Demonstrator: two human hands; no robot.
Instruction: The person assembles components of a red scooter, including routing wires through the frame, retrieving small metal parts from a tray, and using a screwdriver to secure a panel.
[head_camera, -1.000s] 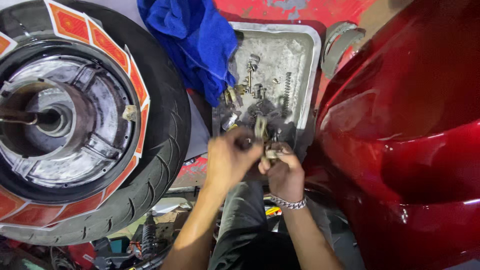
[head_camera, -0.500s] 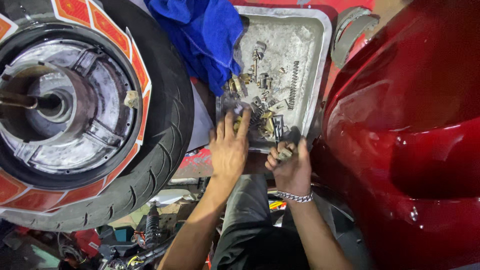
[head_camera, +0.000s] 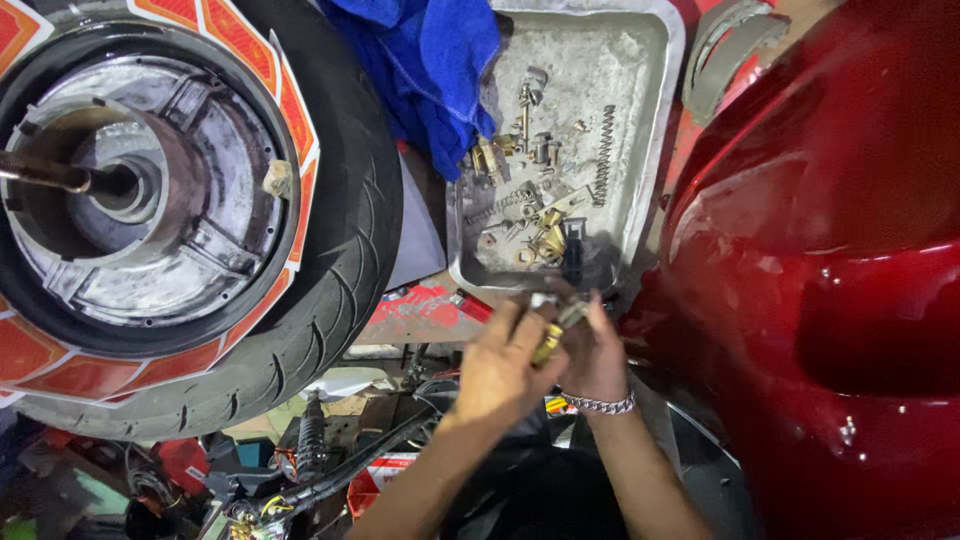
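My left hand (head_camera: 500, 365) and my right hand (head_camera: 597, 352) meet just below the near edge of a dented metal tray (head_camera: 655, 130). Together they grip a small brass and steel part (head_camera: 556, 332) between the fingertips. A silver chain bracelet (head_camera: 598, 405) circles my right wrist. The tray holds several small brass fittings, screws and springs, among them a long coil spring (head_camera: 603, 155). Most of the held part is hidden by my fingers.
A motorcycle wheel (head_camera: 340, 250) with a black tyre, orange rim stickers and a bare hub lies at the left. A blue cloth (head_camera: 430, 60) drapes over the tray's left corner. A glossy red body panel (head_camera: 830, 280) fills the right. Cables and parts clutter the floor below.
My left hand has left the tray, where it lay flat among the parts, and joined my right hand below the tray's edge. Both now hold the small part together.
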